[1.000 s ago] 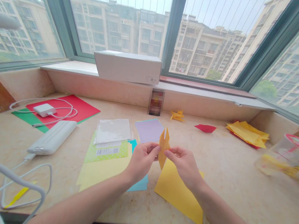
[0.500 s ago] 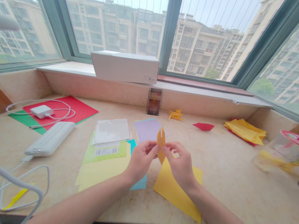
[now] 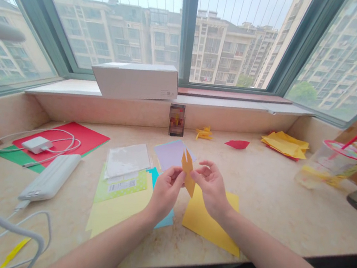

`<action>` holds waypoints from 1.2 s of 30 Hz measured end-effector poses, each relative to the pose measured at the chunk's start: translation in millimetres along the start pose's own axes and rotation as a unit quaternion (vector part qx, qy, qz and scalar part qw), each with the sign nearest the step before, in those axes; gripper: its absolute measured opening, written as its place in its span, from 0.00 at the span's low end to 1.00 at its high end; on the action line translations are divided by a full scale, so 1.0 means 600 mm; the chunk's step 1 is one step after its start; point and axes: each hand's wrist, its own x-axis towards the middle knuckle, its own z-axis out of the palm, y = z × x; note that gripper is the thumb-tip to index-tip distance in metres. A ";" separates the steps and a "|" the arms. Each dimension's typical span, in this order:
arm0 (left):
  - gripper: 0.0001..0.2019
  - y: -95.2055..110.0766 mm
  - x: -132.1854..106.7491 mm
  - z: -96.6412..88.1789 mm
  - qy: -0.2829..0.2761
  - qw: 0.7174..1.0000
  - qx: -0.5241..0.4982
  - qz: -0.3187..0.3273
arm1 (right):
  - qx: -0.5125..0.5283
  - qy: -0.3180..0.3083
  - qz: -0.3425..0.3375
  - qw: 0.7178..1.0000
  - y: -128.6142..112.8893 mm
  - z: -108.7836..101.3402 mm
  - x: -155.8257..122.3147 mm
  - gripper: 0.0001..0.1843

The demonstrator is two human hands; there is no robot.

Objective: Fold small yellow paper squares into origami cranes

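Note:
A folded piece of yellow-orange paper (image 3: 188,171), narrow with two pointed tips at its top, is held upright above the table. My left hand (image 3: 167,191) pinches its left edge between thumb and curled fingers. On the other edge, my right hand (image 3: 211,188) grips with thumb and index finger while its other fingers are raised and loosely bent. Below my right hand lies a yellow sheet of paper (image 3: 209,228). A lilac sheet (image 3: 169,152) is on the table just behind the folded paper.
Green and pale-yellow paper packs (image 3: 116,214) lie left of my hands. Farther left are a white power bank (image 3: 51,177), cables and red paper (image 3: 77,137). At the back stand yellow folded pieces (image 3: 204,133), a red folded piece (image 3: 237,144) and a plastic cup (image 3: 335,164) at right.
The folded paper has turned so more of its flat side shows. My right hand's fingers have lifted and spread a little. The whole view has shifted and tilted slightly.

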 end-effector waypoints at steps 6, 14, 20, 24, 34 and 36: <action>0.13 -0.002 -0.004 0.005 -0.021 0.998 0.029 -0.047 | -0.004 0.010 0.023 1.000 0.001 -0.004 0.007 0.26; 0.15 0.004 -0.007 0.008 -0.073 0.992 -0.010 -0.105 | -0.048 -0.021 0.044 0.998 -0.015 -0.016 0.016 0.17; 0.18 0.004 -0.006 0.006 -0.080 0.985 -0.040 -0.150 | -0.078 -0.022 0.011 0.997 -0.016 -0.008 0.009 0.15; 0.16 0.000 -0.005 0.003 -0.073 0.987 0.006 -0.145 | -0.114 -0.089 0.016 0.989 -0.024 -0.008 0.008 0.16; 0.22 0.003 -0.013 0.001 -0.113 0.985 -0.017 -0.128 | -0.108 -0.142 0.091 0.980 -0.037 -0.003 0.013 0.22; 0.21 0.007 -0.009 -0.005 -0.097 0.988 -0.028 -0.118 | -0.145 -0.202 0.082 0.965 -0.042 -0.003 0.034 0.23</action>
